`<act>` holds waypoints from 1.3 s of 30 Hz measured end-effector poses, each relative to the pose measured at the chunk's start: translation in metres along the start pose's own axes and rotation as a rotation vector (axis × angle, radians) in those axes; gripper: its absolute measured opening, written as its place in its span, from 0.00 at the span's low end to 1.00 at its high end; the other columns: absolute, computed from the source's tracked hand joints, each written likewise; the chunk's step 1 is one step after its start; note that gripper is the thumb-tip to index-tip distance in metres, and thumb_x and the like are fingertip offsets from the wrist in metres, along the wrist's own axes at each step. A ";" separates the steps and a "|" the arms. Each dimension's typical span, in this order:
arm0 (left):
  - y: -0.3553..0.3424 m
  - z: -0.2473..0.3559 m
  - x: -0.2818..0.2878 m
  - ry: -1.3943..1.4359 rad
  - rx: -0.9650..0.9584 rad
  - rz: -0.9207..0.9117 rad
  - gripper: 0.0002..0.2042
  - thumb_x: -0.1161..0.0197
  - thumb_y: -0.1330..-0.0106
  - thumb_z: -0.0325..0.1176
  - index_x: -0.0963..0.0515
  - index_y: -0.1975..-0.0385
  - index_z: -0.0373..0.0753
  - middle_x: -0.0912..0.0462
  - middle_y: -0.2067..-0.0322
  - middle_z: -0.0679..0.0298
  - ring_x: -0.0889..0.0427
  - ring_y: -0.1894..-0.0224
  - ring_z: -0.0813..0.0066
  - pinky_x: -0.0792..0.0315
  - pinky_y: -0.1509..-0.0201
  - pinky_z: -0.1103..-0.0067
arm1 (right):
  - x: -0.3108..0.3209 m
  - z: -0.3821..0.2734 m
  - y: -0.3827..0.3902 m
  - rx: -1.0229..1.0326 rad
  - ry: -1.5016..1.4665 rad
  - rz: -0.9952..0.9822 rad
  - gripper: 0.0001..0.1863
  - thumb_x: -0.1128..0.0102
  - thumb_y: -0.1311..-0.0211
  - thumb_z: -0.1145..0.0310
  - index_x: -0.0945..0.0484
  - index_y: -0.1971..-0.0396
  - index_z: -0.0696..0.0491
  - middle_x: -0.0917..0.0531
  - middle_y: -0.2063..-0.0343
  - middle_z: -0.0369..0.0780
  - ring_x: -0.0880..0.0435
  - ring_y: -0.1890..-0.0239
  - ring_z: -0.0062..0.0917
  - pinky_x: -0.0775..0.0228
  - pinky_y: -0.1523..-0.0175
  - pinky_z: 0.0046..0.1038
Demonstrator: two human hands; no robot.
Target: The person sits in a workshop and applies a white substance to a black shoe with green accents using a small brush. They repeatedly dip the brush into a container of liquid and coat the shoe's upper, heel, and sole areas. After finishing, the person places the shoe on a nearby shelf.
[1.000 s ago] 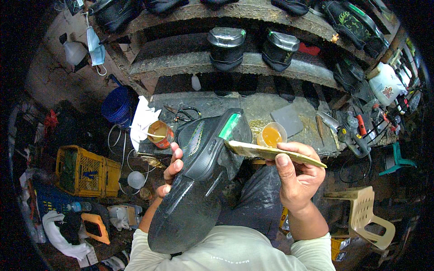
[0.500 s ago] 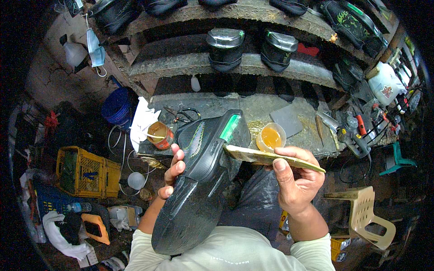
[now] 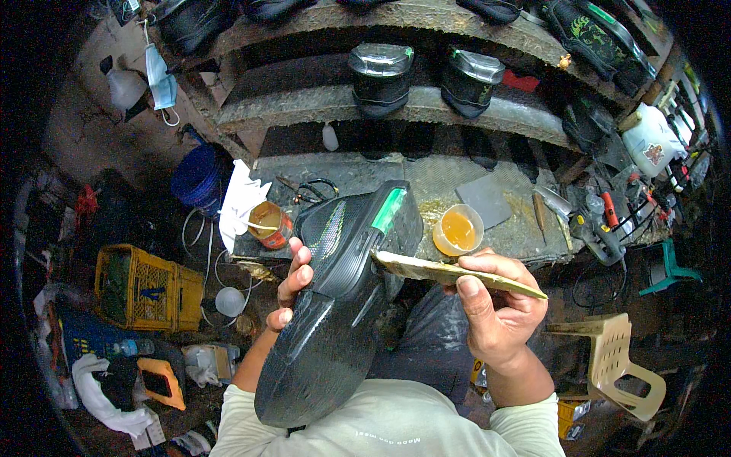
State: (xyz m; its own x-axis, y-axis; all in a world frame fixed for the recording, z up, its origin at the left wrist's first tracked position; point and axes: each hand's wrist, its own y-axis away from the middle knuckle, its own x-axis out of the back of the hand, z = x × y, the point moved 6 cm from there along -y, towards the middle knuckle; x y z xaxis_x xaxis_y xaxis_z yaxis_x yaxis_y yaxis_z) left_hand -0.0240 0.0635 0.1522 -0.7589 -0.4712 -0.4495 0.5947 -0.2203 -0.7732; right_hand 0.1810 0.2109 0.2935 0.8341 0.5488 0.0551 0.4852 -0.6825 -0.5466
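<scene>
My left hand [image 3: 293, 283] grips a black shoe [image 3: 324, 335] from its left side, fingers against the mesh upper. The shoe is tilted, its sole toward me, and a bright green patch shows near its far end. In my right hand [image 3: 499, 297] a flat, yellow-stained stick [image 3: 438, 273] is pinched between thumb and fingers. The stick's pale far tip is at the shoe's right edge, seemingly touching it. Just beyond the stick, a clear cup [image 3: 459, 228] of amber liquid stands on the bench.
An orange tin [image 3: 272, 226] with a stick in it stands left of the shoe, beside white paper [image 3: 237, 204]. A grey square sheet [image 3: 485, 201] and hand tools lie at right. Shelves [image 3: 327, 108] of black shoes rise behind. A yellow crate [image 3: 145, 286] and beige chair [image 3: 611, 358] flank me.
The stick's tip has shifted slightly left and nearer me along the shoe's edge. My right hand moved a little nearer with it; the left keeps its hold.
</scene>
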 end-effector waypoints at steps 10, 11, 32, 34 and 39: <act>0.013 -0.003 0.023 -0.192 0.032 -0.250 0.25 0.43 0.28 0.34 0.41 0.35 0.62 0.37 0.29 0.57 0.46 0.21 0.55 0.65 0.17 0.51 | -0.003 -0.005 -0.002 0.124 0.007 -0.080 0.11 0.29 0.42 0.80 0.15 0.59 0.62 0.12 0.70 0.45 0.17 0.71 0.29 0.26 0.63 0.28; 0.013 -0.002 0.024 -0.171 0.065 -0.249 0.25 0.43 0.28 0.34 0.41 0.35 0.63 0.36 0.29 0.58 0.46 0.22 0.55 0.64 0.17 0.51 | -0.003 -0.006 -0.002 0.135 0.007 -0.085 0.11 0.29 0.43 0.80 0.14 0.59 0.62 0.12 0.70 0.45 0.17 0.72 0.30 0.27 0.63 0.28; 0.018 -0.018 -0.007 -0.294 -0.395 0.172 0.28 0.55 0.19 0.38 0.54 0.23 0.59 0.36 0.31 0.58 0.40 0.24 0.57 0.41 0.21 0.56 | -0.008 -0.032 -0.014 0.355 -0.015 -0.215 0.03 0.31 0.41 0.71 0.13 0.67 0.50 0.09 0.68 0.38 0.13 0.69 0.25 0.35 0.58 0.28; 0.022 -0.021 -0.006 -0.182 -0.288 0.186 0.27 0.54 0.19 0.38 0.52 0.24 0.60 0.36 0.30 0.58 0.41 0.24 0.59 0.43 0.20 0.57 | -0.010 -0.033 -0.014 0.363 -0.057 -0.236 0.04 0.33 0.38 0.69 0.13 0.67 0.51 0.09 0.68 0.38 0.13 0.69 0.25 0.36 0.58 0.28; 0.013 -0.005 -0.004 -0.019 -0.059 0.047 0.24 0.55 0.21 0.40 0.41 0.27 0.53 0.38 0.27 0.58 0.49 0.21 0.63 0.57 0.18 0.60 | -0.014 -0.034 -0.013 0.382 -0.064 -0.303 0.07 0.35 0.34 0.66 0.13 0.63 0.52 0.08 0.66 0.40 0.14 0.69 0.25 0.37 0.57 0.28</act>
State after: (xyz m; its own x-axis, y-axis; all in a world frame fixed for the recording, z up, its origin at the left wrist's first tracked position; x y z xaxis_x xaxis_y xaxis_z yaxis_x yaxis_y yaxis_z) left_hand -0.0141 0.0673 0.1414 -0.7246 -0.4965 -0.4779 0.6129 -0.1470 -0.7764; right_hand 0.1713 0.1957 0.3282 0.6468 0.7320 0.2142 0.5626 -0.2684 -0.7820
